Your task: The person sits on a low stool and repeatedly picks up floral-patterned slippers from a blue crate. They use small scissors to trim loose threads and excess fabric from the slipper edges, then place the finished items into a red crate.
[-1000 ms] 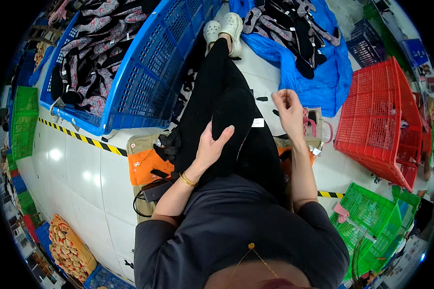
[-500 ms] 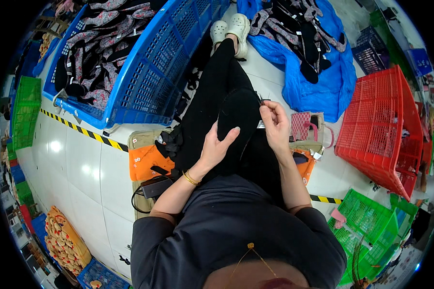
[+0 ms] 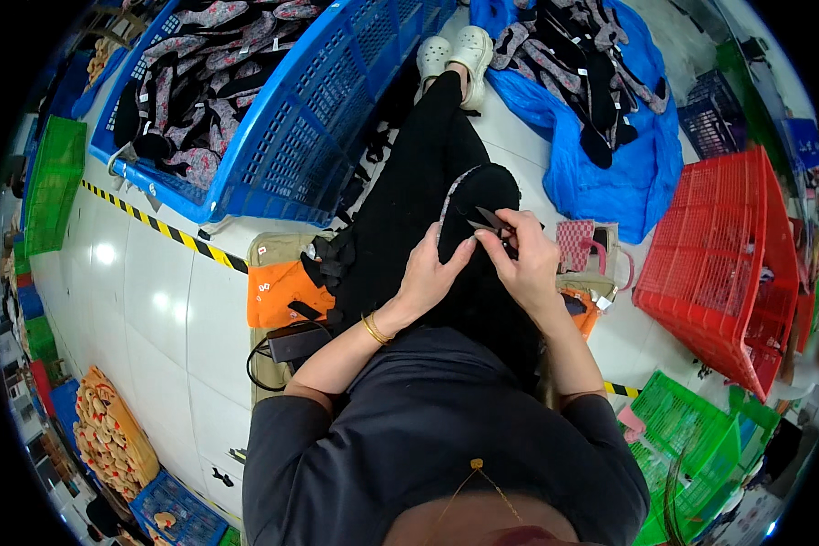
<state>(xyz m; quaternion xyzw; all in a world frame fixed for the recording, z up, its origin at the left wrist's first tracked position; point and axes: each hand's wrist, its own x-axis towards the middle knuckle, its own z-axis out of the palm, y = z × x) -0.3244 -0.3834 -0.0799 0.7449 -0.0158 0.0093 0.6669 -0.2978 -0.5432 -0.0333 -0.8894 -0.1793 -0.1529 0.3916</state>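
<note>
A black slipper [image 3: 491,188] with a rounded end and a thin floral edge lies over my lap, its sole side up. My left hand [image 3: 426,278] grips its near left edge, thumb on top and the fingers partly hidden beneath. In my right hand [image 3: 526,253] is a pair of small dark thread snips [image 3: 488,217], held between thumb and fingers. Their pointed blades aim left, over the slipper's black face. Whether the tips touch the fabric or a thread, I cannot tell. My two thumbs are close together.
Ahead to the left stands a large blue crate [image 3: 291,136] full of floral and black slippers. More slippers [image 3: 601,91] lie on a blue plastic sheet [image 3: 601,196]. A red crate [image 3: 701,264] and a green crate [image 3: 687,428] are at right. An orange pad [image 3: 282,296] sits beside my left thigh.
My right hand has brought the snips from the slipper's right edge in over its face, closer to my left hand. The slipper has turned, so its floral edge now shows.
</note>
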